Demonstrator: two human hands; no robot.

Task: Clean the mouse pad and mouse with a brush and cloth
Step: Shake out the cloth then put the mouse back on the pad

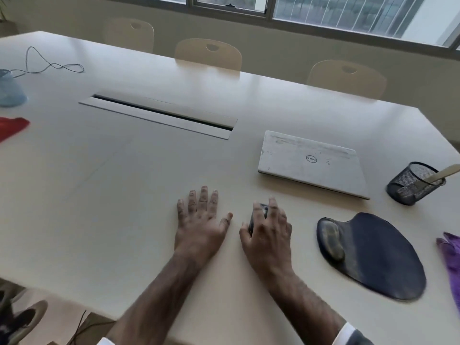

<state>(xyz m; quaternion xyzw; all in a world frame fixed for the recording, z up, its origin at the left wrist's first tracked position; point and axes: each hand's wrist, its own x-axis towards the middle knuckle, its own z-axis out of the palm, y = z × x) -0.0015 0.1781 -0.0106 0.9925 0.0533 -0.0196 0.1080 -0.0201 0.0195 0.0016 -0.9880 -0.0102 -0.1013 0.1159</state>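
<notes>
Across the pale meeting-room table (124, 195), the left hand (201, 220) lies flat with fingers spread, while the right hand (268, 232) cups the small dark computer mouse (258, 215), left of the dusty navy gel-rest mouse pad (373, 255).

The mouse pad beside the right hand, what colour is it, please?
Dark navy blue mouse pad, seen in the head view.

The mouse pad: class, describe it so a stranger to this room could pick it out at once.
Start at the closed white laptop on the pale table, then look nearer the person, to its right. The mouse pad lies flat there, between the right hand and a purple cloth. It alone is dark blue, rounded, with a raised wrist cushion.
</notes>
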